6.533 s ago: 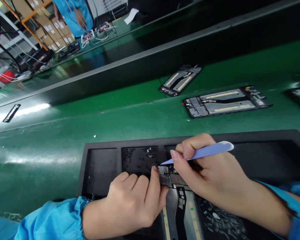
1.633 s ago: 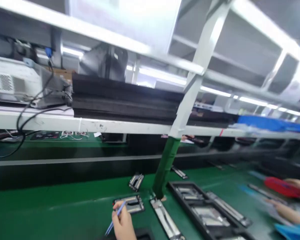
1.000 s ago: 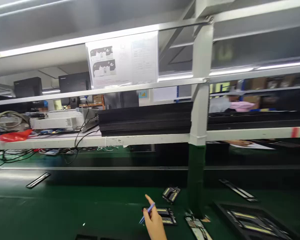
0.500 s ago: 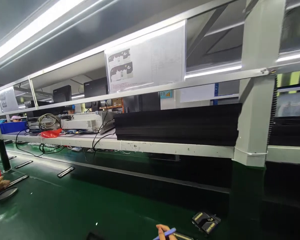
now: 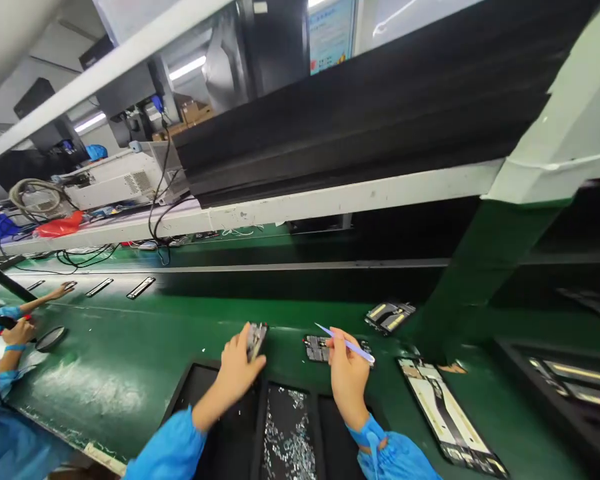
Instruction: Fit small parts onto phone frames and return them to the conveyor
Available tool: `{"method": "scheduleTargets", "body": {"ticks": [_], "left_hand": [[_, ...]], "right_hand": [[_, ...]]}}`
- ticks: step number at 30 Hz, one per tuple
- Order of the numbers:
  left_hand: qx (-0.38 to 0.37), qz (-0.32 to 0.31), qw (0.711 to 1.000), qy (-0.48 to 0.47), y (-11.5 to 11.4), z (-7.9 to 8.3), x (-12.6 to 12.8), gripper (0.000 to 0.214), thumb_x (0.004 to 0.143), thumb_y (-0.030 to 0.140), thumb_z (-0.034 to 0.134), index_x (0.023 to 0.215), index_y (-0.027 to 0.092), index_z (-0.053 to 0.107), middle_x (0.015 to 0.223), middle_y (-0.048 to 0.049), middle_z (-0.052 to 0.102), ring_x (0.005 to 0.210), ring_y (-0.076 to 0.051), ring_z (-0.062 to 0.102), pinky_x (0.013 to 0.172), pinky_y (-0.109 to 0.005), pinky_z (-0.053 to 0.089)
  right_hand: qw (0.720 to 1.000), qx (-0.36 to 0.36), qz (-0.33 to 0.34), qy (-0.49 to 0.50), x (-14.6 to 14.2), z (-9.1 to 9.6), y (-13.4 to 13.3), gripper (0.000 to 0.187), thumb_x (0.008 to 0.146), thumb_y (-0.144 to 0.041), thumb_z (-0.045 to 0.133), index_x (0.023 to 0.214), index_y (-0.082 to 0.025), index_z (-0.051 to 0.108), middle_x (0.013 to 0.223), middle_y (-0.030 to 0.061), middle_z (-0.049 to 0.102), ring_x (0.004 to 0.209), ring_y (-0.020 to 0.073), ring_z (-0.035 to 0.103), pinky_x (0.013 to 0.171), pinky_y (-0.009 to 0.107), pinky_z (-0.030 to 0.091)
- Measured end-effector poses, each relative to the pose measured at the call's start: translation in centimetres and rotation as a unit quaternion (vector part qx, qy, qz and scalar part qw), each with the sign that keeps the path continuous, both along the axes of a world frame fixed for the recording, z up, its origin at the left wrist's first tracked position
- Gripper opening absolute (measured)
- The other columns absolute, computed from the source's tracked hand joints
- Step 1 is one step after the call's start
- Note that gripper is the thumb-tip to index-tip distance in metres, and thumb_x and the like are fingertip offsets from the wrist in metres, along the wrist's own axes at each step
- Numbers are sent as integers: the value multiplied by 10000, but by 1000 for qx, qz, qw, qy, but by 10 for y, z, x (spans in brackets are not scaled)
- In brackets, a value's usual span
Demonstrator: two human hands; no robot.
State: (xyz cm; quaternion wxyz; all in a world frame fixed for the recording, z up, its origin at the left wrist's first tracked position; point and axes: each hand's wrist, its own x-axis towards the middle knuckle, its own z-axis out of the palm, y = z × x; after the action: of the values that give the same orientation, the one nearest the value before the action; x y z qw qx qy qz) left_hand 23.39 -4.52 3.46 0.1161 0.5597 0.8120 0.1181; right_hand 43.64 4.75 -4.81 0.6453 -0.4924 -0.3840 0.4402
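Observation:
My left hand (image 5: 236, 370) grips a small phone assembly (image 5: 257, 340) by its edge, just above the green bench. Between the fingers of my right hand (image 5: 349, 380) is a pair of lavender tweezers (image 5: 357, 351), its thin tip pointing up and left. Under that hand lies a dark phone assembly (image 5: 316, 348), partly covered by the fingers. Below both hands sits a black divided tray (image 5: 263, 413), with many tiny clear pieces (image 5: 293, 440) in its middle compartment.
Another phone assembly (image 5: 390, 316) lies behind my right hand. To the right are a long phone frame (image 5: 447, 417) and a black tray (image 5: 540, 393) of frames. A co-worker's hands (image 5: 17, 333) are at far left. A shelf edge (image 5: 330, 200) and post (image 5: 540, 153) stand ahead.
The view has tilted down, bringing both my hands and the divided tray into sight. Only the fingers of my right hand with the tweezers showed before.

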Motion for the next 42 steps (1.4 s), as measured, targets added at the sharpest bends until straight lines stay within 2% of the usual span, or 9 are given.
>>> {"method": "scheduleTargets", "body": {"ticks": [2,7,15,24,30,33,37,40,42], "left_hand": [[-11,26,999,17,60,4,-9,552,991,412,672,1473,199,507,1435,-126,569,1275,-301,588,1095,-546,473],[-7,86,994,62,166,-16,-6,425,1010,403,662,1362,178,585,1373,-115,596,1194,-272,631,1004,-500,557],[37,26,996,78,209,-27,6,421,1012,389,660,1371,182,581,1399,-118,581,1218,-279,619,1022,-512,547],[30,-365,928,-70,126,-68,72,504,998,416,676,1434,201,543,1484,-126,528,1320,-313,559,1095,-563,489],[60,-282,950,-118,111,-53,67,718,885,417,778,1488,192,459,1385,-132,548,1176,-285,620,1020,-494,543],[92,-192,970,-119,50,-32,38,1021,713,362,855,1570,193,326,1344,-133,507,1141,-285,621,1021,-455,552],[124,-105,981,-107,-74,-7,4,996,761,284,732,1598,168,205,1190,-121,549,1118,-302,626,986,-517,561],[92,-199,961,-167,-130,6,-23,1031,732,239,737,1615,234,206,1321,-132,577,1245,-310,602,1088,-541,506],[27,-274,944,-185,-133,13,-44,1020,737,220,762,1614,261,242,1467,-143,531,1385,-327,521,1173,-561,432]], "right_hand": [[1000,-15,-8,23,2,-1,4,290,1017,-405,646,1155,-149,659,1033,50,688,807,156,674,701,321,596],[995,-40,-46,74,14,-2,11,284,1020,-411,639,1123,-148,659,984,36,677,757,140,653,661,297,580],[979,-32,-162,118,25,1,16,319,1032,-433,613,1184,-154,639,987,36,664,729,132,633,626,280,563],[963,-25,-263,61,31,-5,19,441,1021,-455,614,1367,-184,576,1262,104,641,1030,235,667,876,444,584],[969,-8,-247,4,31,3,15,491,1029,-519,552,1386,-182,553,1226,107,647,1012,233,657,857,429,569],[975,-13,-222,-16,32,5,13,516,1022,-543,481,1393,-190,546,1180,101,648,964,212,640,792,369,556],[986,-19,-162,-40,28,8,12,511,974,-556,507,1312,-186,610,1079,82,657,910,197,633,733,331,541],[995,-7,-63,-74,23,16,8,477,886,-566,660,1171,-185,694,975,62,688,835,192,642,732,340,548],[994,1,25,-104,21,24,0,437,818,-558,755,1051,-189,741,891,50,710,771,191,646,719,344,556]]}}
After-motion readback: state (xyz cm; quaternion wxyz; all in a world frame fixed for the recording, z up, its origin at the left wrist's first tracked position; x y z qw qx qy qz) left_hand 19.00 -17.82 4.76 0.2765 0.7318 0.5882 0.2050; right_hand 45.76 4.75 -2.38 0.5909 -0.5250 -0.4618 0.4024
